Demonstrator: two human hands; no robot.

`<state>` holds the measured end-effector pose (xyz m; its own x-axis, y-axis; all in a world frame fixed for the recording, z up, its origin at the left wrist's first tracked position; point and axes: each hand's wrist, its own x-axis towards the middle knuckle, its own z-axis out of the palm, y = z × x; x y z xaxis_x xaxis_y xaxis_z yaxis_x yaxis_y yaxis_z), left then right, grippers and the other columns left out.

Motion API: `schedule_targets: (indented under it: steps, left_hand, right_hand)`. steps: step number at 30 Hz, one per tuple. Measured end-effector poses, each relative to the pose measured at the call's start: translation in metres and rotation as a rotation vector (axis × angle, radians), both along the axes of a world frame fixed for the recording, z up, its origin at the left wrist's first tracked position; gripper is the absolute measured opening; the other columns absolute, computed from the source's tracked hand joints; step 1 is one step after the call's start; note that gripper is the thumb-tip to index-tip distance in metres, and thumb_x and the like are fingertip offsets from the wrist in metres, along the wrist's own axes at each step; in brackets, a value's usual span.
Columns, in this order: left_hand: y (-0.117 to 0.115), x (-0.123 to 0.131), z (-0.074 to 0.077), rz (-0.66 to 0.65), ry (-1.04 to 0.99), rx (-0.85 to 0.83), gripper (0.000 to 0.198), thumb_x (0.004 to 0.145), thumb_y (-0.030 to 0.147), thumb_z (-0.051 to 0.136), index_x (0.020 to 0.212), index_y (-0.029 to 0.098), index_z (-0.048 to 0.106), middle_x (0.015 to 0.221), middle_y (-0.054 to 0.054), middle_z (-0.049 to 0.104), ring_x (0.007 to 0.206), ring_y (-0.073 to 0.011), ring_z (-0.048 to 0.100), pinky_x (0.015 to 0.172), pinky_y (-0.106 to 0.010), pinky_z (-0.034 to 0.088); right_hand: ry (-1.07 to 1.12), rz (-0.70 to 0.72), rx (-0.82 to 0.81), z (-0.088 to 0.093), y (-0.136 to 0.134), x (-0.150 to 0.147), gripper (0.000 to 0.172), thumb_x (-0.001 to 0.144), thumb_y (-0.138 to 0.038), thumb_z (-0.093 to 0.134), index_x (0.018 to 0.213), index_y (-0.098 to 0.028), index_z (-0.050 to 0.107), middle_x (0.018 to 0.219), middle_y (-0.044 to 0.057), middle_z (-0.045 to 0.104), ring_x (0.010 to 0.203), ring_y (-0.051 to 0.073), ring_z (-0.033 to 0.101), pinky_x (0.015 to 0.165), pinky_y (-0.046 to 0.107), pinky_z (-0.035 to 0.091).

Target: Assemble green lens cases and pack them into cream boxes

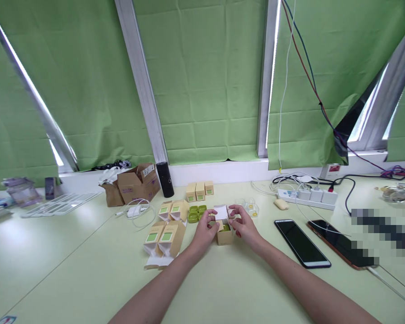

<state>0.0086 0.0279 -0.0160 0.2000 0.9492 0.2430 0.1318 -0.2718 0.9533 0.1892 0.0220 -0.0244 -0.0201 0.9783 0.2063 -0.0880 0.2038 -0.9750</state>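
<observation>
On table (87, 256), squarely between both grips: small tan box (224, 237), upright, white flap (220, 212) raised. Pinched from opposite sides by left hand (205, 228) and right hand (245, 225), equally near.

Nothing is legible: the small carton (224, 236) looks plain, and the sticker (148, 170) on the brown box (134, 185) is blurred.

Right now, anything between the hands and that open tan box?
Nothing visible. The left hand and right hand both grip the open tan box, its flap up. The green pots sit beyond the left hand, not in between.
</observation>
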Motion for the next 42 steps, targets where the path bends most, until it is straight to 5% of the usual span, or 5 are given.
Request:
schedule_targets:
  steps: [31, 42]
  left_hand:
    - [-0.0046, 0.0018, 0.0041, -0.022, 0.006, 0.046, 0.032, 0.083, 0.026, 0.062, 0.113, 0.023, 0.05, 0.09, -0.003, 0.067, 0.097, -0.0222, 0.063, 0.083, -0.033, 0.041]
    - [-0.003, 0.0017, -0.0009, 0.021, -0.006, 0.079, 0.038, 0.085, 0.024, 0.064, 0.116, 0.024, 0.043, 0.112, -0.007, 0.07, 0.107, -0.0228, 0.066, 0.086, -0.035, 0.043]
  right_hand:
    - [-0.137, 0.044, -0.05, -0.0075, 0.0, -0.0057, 0.053, 0.075, -0.039, 0.064, 0.124, -0.027, 0.048, 0.109, 0.003, 0.047, 0.071, 0.013, 0.051, 0.053, 0.023, 0.036]
    - [-0.114, 0.041, -0.047, -0.0085, 0.0006, -0.0062, 0.052, 0.074, -0.04, 0.066, 0.121, -0.028, 0.049, 0.107, 0.001, 0.049, 0.066, 0.011, 0.049, 0.052, 0.023, 0.036]
